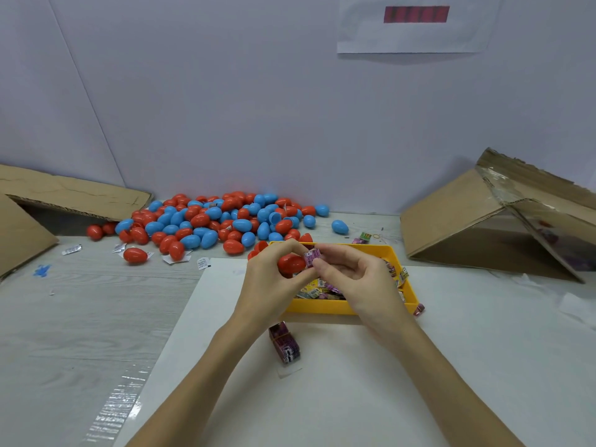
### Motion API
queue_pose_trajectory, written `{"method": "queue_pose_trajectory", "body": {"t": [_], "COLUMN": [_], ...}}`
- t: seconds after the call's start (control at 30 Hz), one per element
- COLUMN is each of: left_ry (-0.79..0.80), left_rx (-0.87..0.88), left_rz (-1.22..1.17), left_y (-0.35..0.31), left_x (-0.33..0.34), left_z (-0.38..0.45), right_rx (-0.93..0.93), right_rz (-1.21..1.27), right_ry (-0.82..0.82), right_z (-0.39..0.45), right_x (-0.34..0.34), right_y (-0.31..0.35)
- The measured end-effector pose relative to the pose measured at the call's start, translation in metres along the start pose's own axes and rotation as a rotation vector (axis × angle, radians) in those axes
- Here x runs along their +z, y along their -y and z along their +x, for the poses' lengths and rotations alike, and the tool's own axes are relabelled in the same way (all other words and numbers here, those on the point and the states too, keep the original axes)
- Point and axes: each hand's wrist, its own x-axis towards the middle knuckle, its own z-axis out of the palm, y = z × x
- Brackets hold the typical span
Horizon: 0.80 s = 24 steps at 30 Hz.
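Note:
My left hand (271,279) grips a red plastic egg shell (290,263) above the near left corner of a yellow tray (322,307). My right hand (351,275) pinches a small pink printed packet (312,257) right against the egg's opening. The tray holds several small printed packets (317,287). Both hands meet over the tray; my fingers hide part of the egg.
A pile of red and blue plastic eggs (213,221) lies at the back by the wall. A banded bundle of packets (285,345) lies on the white sheet (354,382) in front of the tray. Cardboard boxes stand at left (29,233) and right (477,227).

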Motion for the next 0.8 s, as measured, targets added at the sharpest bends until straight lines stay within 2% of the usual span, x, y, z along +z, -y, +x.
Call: {"method": "queue_pose_trajectory", "body": {"t": [0.17,0.33,0.47,0.63,0.8], "left_ry": [0.063,0.203,0.206,0.192,0.191], "left_rx": [0.011,-0.185,-0.243,-0.257,-0.221], "left_rz": [-0.01,-0.306,-0.346,-0.357,-0.341], "left_y": [0.0,-0.007,-0.009,-0.008,-0.005], "left_x": [0.0,-0.006,-0.006,-0.004,-0.004], "left_z": [0.0,0.003,0.004,0.002,0.002], "right_rx": [0.064,0.087,0.114,0.013,-0.036], "right_rz": [-0.014,0.056,0.044,-0.155,-0.222], "right_ry": [-0.069,-0.246,-0.342,-0.326,-0.319], "right_z": [0.002,0.006,0.006,0.002,0.002], "right_x": [-0.002,-0.009,-0.011,-0.008,-0.006], "right_y": [-0.007,-0.009,-0.006,-0.003,-0.001]}}
